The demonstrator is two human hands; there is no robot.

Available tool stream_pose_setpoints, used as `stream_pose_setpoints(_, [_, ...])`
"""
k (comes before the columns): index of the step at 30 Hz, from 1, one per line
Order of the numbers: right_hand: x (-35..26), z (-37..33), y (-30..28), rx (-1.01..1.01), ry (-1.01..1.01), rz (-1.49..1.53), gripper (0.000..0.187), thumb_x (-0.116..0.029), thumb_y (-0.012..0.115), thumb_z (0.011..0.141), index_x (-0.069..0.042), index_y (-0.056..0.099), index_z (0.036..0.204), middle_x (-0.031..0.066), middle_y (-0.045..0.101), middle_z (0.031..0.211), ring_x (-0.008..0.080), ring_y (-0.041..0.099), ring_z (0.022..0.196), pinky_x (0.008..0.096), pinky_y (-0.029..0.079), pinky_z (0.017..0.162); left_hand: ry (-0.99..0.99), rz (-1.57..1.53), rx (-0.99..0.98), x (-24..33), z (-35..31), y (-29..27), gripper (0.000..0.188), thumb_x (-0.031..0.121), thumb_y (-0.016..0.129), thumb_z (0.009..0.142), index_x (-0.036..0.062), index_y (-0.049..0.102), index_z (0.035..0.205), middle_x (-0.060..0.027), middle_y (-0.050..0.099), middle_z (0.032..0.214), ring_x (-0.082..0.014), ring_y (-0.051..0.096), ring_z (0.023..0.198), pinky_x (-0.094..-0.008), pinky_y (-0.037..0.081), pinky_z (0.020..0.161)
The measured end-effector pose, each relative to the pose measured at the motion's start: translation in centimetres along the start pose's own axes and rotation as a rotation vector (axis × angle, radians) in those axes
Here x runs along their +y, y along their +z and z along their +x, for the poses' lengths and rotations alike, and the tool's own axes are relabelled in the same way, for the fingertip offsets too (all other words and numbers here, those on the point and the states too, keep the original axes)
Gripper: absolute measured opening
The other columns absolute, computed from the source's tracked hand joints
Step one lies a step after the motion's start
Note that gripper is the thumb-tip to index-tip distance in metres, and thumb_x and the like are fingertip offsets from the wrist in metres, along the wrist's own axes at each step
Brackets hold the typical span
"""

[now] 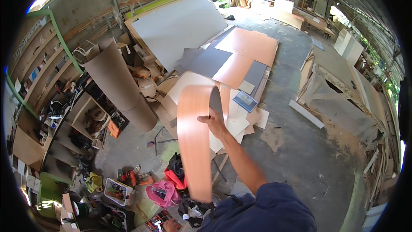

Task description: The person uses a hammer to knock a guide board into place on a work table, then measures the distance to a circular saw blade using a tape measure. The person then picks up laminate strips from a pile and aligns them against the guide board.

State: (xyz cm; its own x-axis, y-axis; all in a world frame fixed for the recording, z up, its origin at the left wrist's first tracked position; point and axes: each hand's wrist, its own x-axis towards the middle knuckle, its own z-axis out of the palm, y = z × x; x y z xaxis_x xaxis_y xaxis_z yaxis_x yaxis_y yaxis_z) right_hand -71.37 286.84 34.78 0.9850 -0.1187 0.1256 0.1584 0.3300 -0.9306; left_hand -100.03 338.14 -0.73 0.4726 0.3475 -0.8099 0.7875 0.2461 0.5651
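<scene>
My right hand [214,123] is closed on a long strip of wood-grain laminate [194,141], thumb over its edge. The strip bends over in an arch at the top, showing its dark back beside my fingers. Its lower end hangs near my body. At the lower edge, my left hand [171,225] is partly in view beside a red tray of small tools [155,222]; its fingers are too small and cut off to read. A pink bag [163,193] and a red bag [172,178] lie left of the strip's lower part.
Stacked laminate sheets [245,45] lie ahead, with a blue-framed panel [245,101] on them. A tall brown roll [118,83] stands left. A plastic tool bin [119,192] and red power tools [128,177] sit on the floor. At right is a large wooden crate-like box [339,77].
</scene>
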Motion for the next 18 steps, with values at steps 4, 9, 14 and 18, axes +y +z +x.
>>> stream_pose_setpoints(4, [-7.3, -2.9, -3.3, -0.064, -0.225, -0.371, 0.053, 0.005, 0.058, 0.083, 0.004, 0.042, 0.133, 0.01, 0.058, 0.121, 0.0132, 0.057, 0.101, 0.029, 0.046, 0.09, 0.178, -0.012, -0.29, 4.0, -6.2, 13.8, 0.024, 0.021, 0.056, 0.083, 0.0048, 0.061, 0.1, -0.0109, 0.064, 0.093, -0.0234, 0.06, 0.079, -0.037, 0.047, 0.072])
stream_pose_setpoints(9, [-16.4, -13.3, -5.8, -0.127, -0.144, -0.841, 0.045, 0.001, 0.059, 0.081, 0.002, 0.052, 0.125, 0.0083, 0.065, 0.103, 0.0068, 0.054, 0.089, 0.0276, 0.048, 0.08, 0.321, -0.01, -0.813, 11.7, -14.9, 25.7, 0.054, 0.053, 0.046, 0.09, 0.0065, 0.058, 0.114, -0.0115, 0.064, 0.106, -0.027, 0.059, 0.098, -0.0409, 0.044, 0.083])
stream_pose_setpoints(14, [-19.4, -31.4, -13.9, 0.031, 0.016, -1.081, 0.026, -0.003, 0.061, 0.08, 0.002, 0.062, 0.106, 0.0134, 0.067, 0.08, 0.0133, 0.061, 0.076, 0.0318, 0.049, 0.069, 0.044, -0.232, -1.42, 14.5, -25.6, 36.7, 0.082, 0.069, 0.035, 0.087, -0.0001, 0.045, 0.13, -0.0169, 0.053, 0.127, -0.0304, 0.047, 0.12, -0.0471, 0.035, 0.099])
stream_pose_setpoints(18, [-22.7, -45.3, -16.4, 0.08, 0.082, -1.133, 0.031, 0.005, 0.058, 0.079, 0.002, 0.061, 0.11, 0.0152, 0.069, 0.087, 0.0207, 0.065, 0.079, 0.0315, 0.05, 0.073, -0.259, -0.733, -1.575, 12.2, -31.2, 42.5, 0.095, 0.073, 0.034, 0.084, -0.0028, 0.027, 0.14, -0.0207, 0.035, 0.143, -0.033, 0.037, 0.13, -0.0496, 0.029, 0.107])
